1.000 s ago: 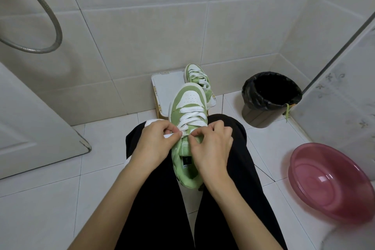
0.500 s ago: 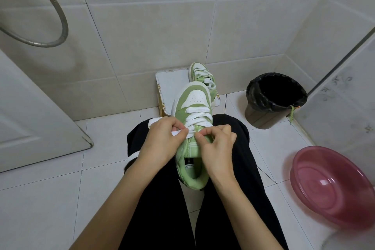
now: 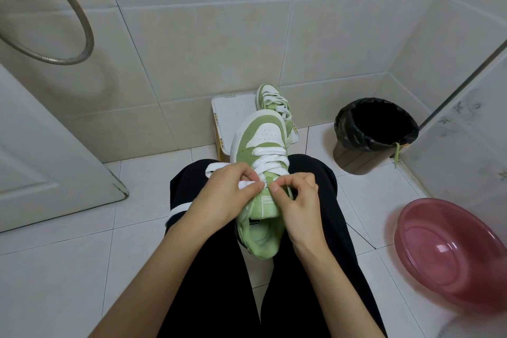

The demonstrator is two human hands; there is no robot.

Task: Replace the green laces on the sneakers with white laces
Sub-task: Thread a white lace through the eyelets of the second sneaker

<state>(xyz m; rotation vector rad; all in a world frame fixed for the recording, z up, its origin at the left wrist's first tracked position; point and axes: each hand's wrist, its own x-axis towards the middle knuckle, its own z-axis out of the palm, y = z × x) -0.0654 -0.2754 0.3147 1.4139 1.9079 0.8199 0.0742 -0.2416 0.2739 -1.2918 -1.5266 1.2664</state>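
Because the sneaker (image 3: 260,143) sits wedged between the knees (image 3: 315,170), toe away, the left hand (image 3: 227,195) can pinch the white lace (image 3: 270,158) by its loose end while the right hand (image 3: 299,200) pinches the sneaker's eyelet edge, seemingly steadying it for threading.

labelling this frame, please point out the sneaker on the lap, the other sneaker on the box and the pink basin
sneaker on the lap (image 3: 267,134), head view, on its white toe panel
other sneaker (image 3: 272,101), head view, on its laced tongue
pink basin (image 3: 441,250), head view, on its bare inside
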